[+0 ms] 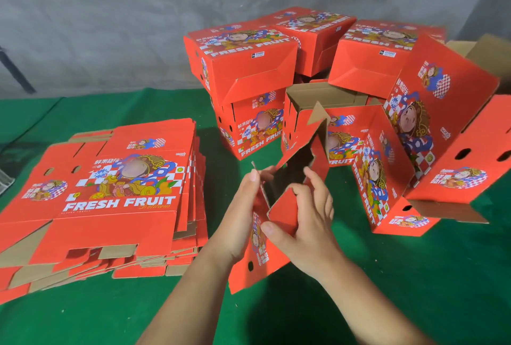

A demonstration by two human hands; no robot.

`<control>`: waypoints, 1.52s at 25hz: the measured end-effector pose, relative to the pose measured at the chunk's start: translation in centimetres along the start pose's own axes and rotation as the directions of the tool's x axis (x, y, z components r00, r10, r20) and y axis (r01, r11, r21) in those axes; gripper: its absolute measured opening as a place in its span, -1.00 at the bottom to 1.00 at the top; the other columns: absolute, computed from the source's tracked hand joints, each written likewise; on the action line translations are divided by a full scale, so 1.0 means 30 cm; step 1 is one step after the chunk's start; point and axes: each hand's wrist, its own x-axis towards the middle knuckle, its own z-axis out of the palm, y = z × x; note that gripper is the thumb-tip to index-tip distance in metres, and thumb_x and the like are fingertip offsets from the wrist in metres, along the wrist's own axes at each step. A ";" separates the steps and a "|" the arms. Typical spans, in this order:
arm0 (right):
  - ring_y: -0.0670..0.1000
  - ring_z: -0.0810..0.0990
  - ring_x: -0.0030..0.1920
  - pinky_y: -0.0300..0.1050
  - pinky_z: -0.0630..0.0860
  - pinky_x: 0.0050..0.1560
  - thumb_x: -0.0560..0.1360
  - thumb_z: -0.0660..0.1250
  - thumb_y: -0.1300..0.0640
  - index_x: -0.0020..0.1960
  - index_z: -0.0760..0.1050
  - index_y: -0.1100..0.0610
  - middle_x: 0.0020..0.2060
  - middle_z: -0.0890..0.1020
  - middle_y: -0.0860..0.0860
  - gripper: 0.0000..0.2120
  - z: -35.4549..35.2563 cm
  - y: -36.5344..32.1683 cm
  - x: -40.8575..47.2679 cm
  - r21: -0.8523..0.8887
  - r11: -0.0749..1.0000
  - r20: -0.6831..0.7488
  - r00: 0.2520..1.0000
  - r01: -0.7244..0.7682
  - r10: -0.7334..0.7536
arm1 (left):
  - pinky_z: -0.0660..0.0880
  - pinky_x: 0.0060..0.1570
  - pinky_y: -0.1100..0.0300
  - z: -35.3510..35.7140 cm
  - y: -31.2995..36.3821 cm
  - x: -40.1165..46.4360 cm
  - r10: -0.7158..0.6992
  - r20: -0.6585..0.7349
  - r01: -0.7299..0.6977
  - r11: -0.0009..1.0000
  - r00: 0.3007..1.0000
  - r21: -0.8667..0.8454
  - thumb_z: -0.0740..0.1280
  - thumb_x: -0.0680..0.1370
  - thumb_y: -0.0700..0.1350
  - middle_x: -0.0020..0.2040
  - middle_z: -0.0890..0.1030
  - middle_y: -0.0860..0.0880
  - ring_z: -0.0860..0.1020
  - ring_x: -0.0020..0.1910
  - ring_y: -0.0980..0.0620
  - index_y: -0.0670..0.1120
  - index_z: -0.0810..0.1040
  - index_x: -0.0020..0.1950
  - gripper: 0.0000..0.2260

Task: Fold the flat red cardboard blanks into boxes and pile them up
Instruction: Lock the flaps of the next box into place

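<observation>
Hands, left [243, 212] and right [309, 214], both gripping flaps of half-folded box [279, 214] held up over green table [414, 275], to tuck its end shut, between flat blanks [110, 198] and finished pile [249, 68].

1 blank stack [110, 201], 2 hands [240, 217]

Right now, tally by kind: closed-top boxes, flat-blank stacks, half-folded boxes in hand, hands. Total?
Closed-top boxes: 3
Flat-blank stack: 1
Half-folded box in hand: 1
Hands: 2, left hand and right hand, both gripping it
Total: 7
</observation>
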 end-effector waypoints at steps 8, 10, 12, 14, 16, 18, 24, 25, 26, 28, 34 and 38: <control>0.13 0.43 0.08 0.15 0.36 0.18 0.19 0.37 -0.45 -0.04 0.37 0.01 -0.08 0.39 -0.08 -0.38 0.041 -0.028 0.069 -0.360 0.914 -0.039 0.976 0.186 -0.214 | 0.54 0.16 0.32 -0.081 -0.035 -0.074 0.154 0.005 -0.151 0.963 0.988 0.224 0.50 0.47 0.17 0.28 0.54 0.31 0.53 0.32 0.28 0.22 0.29 0.48 -0.36; 0.10 0.42 0.04 0.10 0.33 0.16 0.30 0.28 -0.58 -0.04 0.38 -0.02 -0.10 0.39 -0.11 -0.36 0.063 -0.037 0.085 -0.384 0.889 0.062 0.967 0.250 -0.246 | 0.55 0.22 0.22 -0.110 -0.036 -0.076 0.167 -0.038 -0.153 0.957 0.985 0.245 0.42 0.53 0.07 0.29 0.55 0.28 0.52 0.33 0.26 0.26 0.34 0.46 -0.47; 0.06 0.43 0.02 0.04 0.26 0.14 0.43 0.09 -0.63 -0.01 0.42 -0.06 -0.12 0.43 -0.15 -0.36 0.072 -0.029 0.110 -0.359 0.867 0.194 0.937 0.345 -0.292 | 0.47 0.30 0.20 -0.135 -0.040 -0.077 0.196 -0.112 -0.167 0.960 0.974 0.224 0.31 0.57 -0.05 0.31 0.60 0.18 0.51 0.37 0.17 0.14 0.43 0.44 -0.57; 0.02 0.46 0.07 -0.01 0.23 0.17 0.49 0.04 -0.59 0.05 0.48 -0.12 -0.08 0.49 -0.19 -0.41 0.060 -0.002 0.144 -0.362 0.860 0.259 0.925 0.359 -0.277 | 0.40 0.36 0.24 -0.166 -0.047 -0.080 0.208 -0.209 -0.169 0.967 0.956 0.190 0.25 0.64 -0.17 0.29 0.65 0.12 0.53 0.38 0.13 0.02 0.51 0.40 -0.67; -0.01 0.45 0.21 -0.01 0.19 0.33 0.43 0.00 -0.63 0.18 0.51 -0.16 0.10 0.53 -0.22 -0.32 0.032 0.030 0.186 -0.445 0.852 0.286 0.946 0.275 -0.156 | 0.41 0.33 0.29 -0.194 -0.041 -0.085 0.204 -0.241 -0.149 0.962 0.949 0.227 0.21 0.70 -0.26 0.26 0.66 0.20 0.55 0.35 0.17 -0.01 0.53 0.39 -0.70; -0.02 0.41 0.32 -0.01 0.11 0.45 0.35 -0.09 -0.68 0.23 0.50 -0.15 0.26 0.50 -0.20 -0.18 0.018 0.050 0.227 -0.504 0.838 0.335 0.942 0.208 -0.032 | 0.41 0.29 0.28 -0.221 -0.030 -0.081 0.202 -0.269 -0.132 0.957 0.942 0.258 0.27 0.70 -0.16 0.28 0.63 0.25 0.54 0.33 0.23 0.01 0.55 0.39 -0.73; 0.08 0.53 0.30 0.08 0.26 0.35 0.09 -0.07 -0.83 0.18 0.47 -0.19 0.27 0.53 -0.12 -0.01 0.036 0.010 0.290 -0.546 0.838 0.281 0.947 0.024 0.156 | 0.38 0.38 0.14 -0.273 0.023 -0.064 0.447 -0.269 -0.271 0.820 0.853 0.504 0.21 0.70 -0.24 0.25 0.62 0.07 0.51 0.35 -0.01 -0.01 0.49 0.39 -0.71; 0.16 0.53 0.32 0.13 0.28 0.38 0.07 -0.05 -0.84 0.32 0.43 -0.19 0.33 0.47 -0.08 0.08 0.034 0.002 0.294 -0.558 0.830 0.293 0.938 0.009 0.187 | 0.39 0.38 0.07 -0.284 0.024 -0.067 0.484 -0.231 -0.279 0.764 0.844 0.581 0.20 0.67 -0.24 0.23 0.60 0.09 0.49 0.33 -0.07 -0.03 0.49 0.38 -0.70; 0.21 0.53 0.31 0.16 0.32 0.38 0.05 -0.03 -0.84 0.40 0.36 -0.19 0.36 0.40 -0.06 0.12 0.027 -0.008 0.296 -0.567 0.824 0.299 0.932 0.000 0.206 | 0.38 0.37 0.03 -0.293 0.024 -0.068 0.506 -0.201 -0.276 0.714 0.839 0.644 0.19 0.65 -0.26 0.22 0.58 0.13 0.47 0.32 -0.09 -0.04 0.49 0.38 -0.68; 0.23 0.55 0.28 0.17 0.38 0.34 0.06 0.03 -0.83 0.45 0.26 -0.19 0.34 0.30 -0.03 0.13 0.011 -0.035 0.293 -0.567 0.824 0.299 0.929 -0.012 0.219 | 0.34 0.37 0.13 -0.302 0.020 -0.073 0.521 -0.168 -0.250 0.636 0.837 0.730 0.20 0.64 -0.33 0.23 0.54 0.26 0.42 0.32 -0.02 -0.02 0.48 0.39 -0.62; 0.24 0.56 0.27 0.19 0.40 0.24 0.00 -0.01 -0.84 0.44 0.24 -0.11 0.29 0.28 0.04 0.22 -0.052 -0.099 0.266 -0.635 0.771 0.315 0.896 -0.046 0.313 | 0.29 0.39 0.27 -0.274 0.056 -0.062 0.502 -0.136 -0.216 0.580 0.854 0.785 0.23 0.55 -0.36 0.27 0.58 0.11 0.41 0.29 0.06 -0.02 0.42 0.51 -0.45; 0.24 0.51 0.35 0.20 0.38 0.28 0.03 0.00 -0.83 0.48 0.28 -0.08 0.40 0.29 0.07 0.24 -0.072 -0.059 0.278 -0.657 0.751 0.368 0.837 -0.075 0.406 | 0.37 0.38 -0.15 -0.255 0.070 -0.033 0.401 -0.078 -0.174 0.554 0.913 0.814 0.29 0.47 -0.14 0.27 0.58 0.04 0.49 0.28 -0.08 -0.05 0.35 0.55 -0.39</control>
